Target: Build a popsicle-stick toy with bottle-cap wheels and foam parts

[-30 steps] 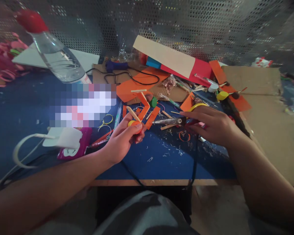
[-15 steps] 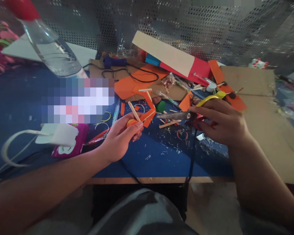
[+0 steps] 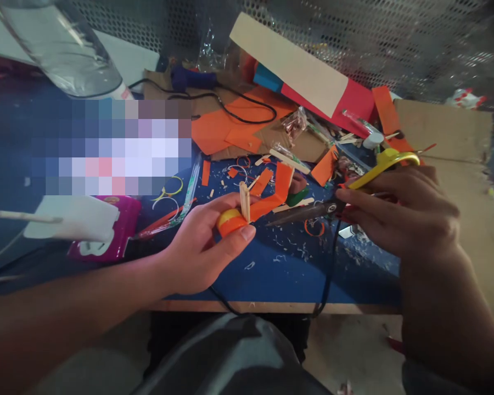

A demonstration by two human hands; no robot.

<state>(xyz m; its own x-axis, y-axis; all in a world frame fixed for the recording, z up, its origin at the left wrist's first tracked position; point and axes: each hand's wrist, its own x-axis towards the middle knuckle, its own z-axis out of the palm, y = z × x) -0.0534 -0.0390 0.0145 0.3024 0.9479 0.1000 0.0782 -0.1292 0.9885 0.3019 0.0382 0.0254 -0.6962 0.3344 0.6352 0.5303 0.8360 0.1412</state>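
Observation:
My left hand is closed on a small orange craft piece, round with a yellowish top. Short wooden sticks stand up from it, and a folded orange strip extends to the right with a pale stick at its far end. Scissors with yellow and red handles are gripped in my right hand. Their dark blades point left, close to the orange strip, and look nearly closed.
Behind lie orange sheets, a cream and red card stack and a purple tool with a black cord. A bottle and magenta box are at left; cardboard is at right. Paper scraps litter the blue table.
The view has shifted, so the background sits higher. My left hand has turned the orange piece, and its sticks now point upward. The scissor blades are now angled down to the left.

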